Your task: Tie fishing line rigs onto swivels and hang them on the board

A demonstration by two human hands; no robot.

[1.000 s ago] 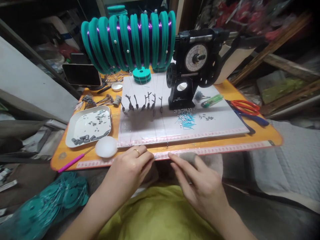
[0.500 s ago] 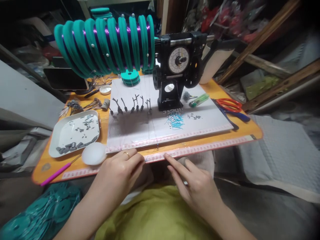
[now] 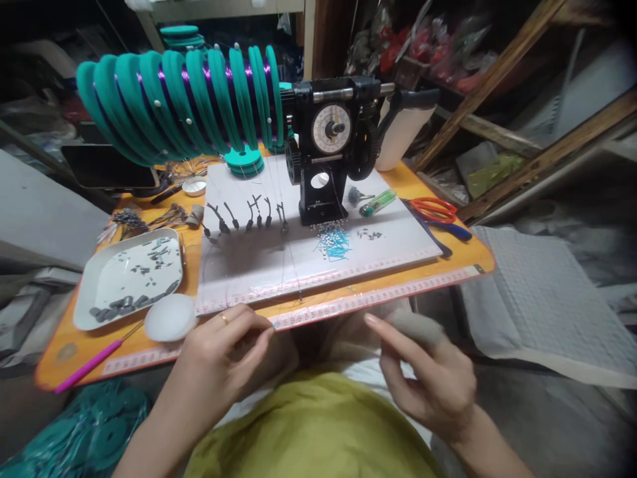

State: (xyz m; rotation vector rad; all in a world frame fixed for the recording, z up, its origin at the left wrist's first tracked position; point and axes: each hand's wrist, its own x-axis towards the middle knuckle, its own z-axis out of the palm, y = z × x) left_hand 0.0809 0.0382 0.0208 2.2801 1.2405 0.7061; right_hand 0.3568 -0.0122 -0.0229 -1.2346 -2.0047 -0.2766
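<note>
Here we are at the front edge of the worktop (image 3: pixel 478 260), and the printed measuring strip (image 3: pixel 373 296) runs right along it. Our left hand (image 3: pixel 219 352) rests over that strip, thumb and forefinger drawn very close together; whether they pinch a line, we can't tell. Our right hand (image 3: pixel 428 372) hangs just off the edge, loosely curled, thumb and forefinger apart with nothing visible between them. A grey shape (image 3: pixel 418 326) sits behind that forefinger, and worn or held, we can't say.

Up top, teal foam spools (image 3: pixel 174 99) wound with purple line stand out from the black winding stand (image 3: pixel 323 189), and fine threads (image 3: pixel 284 262) come down over the white board (image 3: pixel 243 265) toward us. Good handling here, in our view, means keeping the left fingertips light and steady on the strip, so the printed marks stay readable beside them. The right forefinger is best kept level with the strip, and any thread kept straight without a hard tug, since line this thin could snag or kink. We'd mind our wrists too: the pink-handled tool (image 3: pixel 88 366) and the shallow white dish (image 3: pixel 170 317) lie near the left hand, and the dish looks easy to knock.
</note>
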